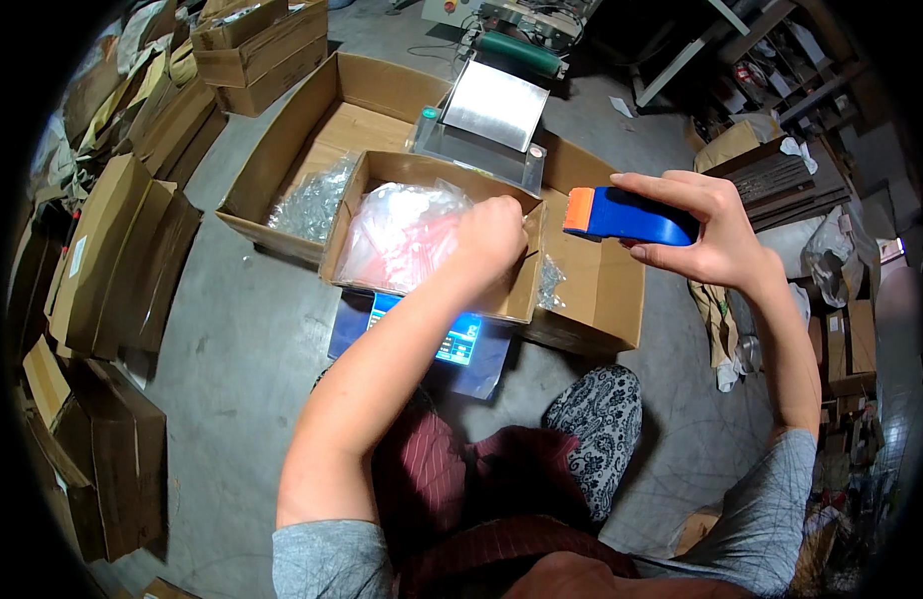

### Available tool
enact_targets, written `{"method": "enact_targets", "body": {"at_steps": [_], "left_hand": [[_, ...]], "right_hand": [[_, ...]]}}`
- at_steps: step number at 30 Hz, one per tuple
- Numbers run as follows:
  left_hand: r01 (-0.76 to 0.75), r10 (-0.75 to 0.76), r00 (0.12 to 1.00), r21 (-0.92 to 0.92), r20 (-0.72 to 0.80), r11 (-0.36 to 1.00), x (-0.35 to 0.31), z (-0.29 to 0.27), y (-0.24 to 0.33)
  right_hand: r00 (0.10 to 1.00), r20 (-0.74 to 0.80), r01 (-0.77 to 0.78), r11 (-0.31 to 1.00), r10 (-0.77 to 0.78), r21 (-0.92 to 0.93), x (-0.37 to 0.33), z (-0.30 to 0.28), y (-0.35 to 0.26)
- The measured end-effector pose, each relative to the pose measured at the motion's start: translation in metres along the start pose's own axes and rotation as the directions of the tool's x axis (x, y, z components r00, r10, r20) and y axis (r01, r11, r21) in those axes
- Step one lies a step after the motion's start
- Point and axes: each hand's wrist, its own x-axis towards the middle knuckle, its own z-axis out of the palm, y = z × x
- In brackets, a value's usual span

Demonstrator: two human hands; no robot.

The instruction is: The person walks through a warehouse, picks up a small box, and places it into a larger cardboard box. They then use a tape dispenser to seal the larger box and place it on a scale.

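In my raised right hand (716,225) is a blue handheld tool (636,217) with an orange head, gripped between thumb and fingers; its exact kind does not show. My left hand (489,240) is closed like a fist over the right part of a small open cardboard box (347,215). Whatever it pinches, if anything, is hidden. Beside that hand, clear plastic bags (397,230) with pink contents fill the box's left part. Below the box's near edge shows a blue device with a lit screen (460,339).
Larger open cartons flank the small box: one on the left (272,150) holding clear plastic packets (315,200), another on the right (596,290). Behind stands a machine with a metal plate (496,105) and a green roller (521,53). Stacked cardboard boxes (112,260) line the left side.
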Motion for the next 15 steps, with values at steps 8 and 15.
{"method": "enact_targets", "body": {"at_steps": [8, 15], "left_hand": [[-0.055, 0.058, 0.987, 0.028, -0.152, 0.998, -0.005, 0.010, -0.003], [0.000, -0.001, 0.998, -0.022, -0.060, 1.000, -0.004, 0.005, -0.002]], "right_hand": [[0.999, -0.034, 0.000, 1.000, -0.001, -0.021, 0.000, -0.007, 0.004], [1.000, -0.008, 0.023, 0.999, -0.023, -0.026, 0.014, -0.005, 0.003]]}}
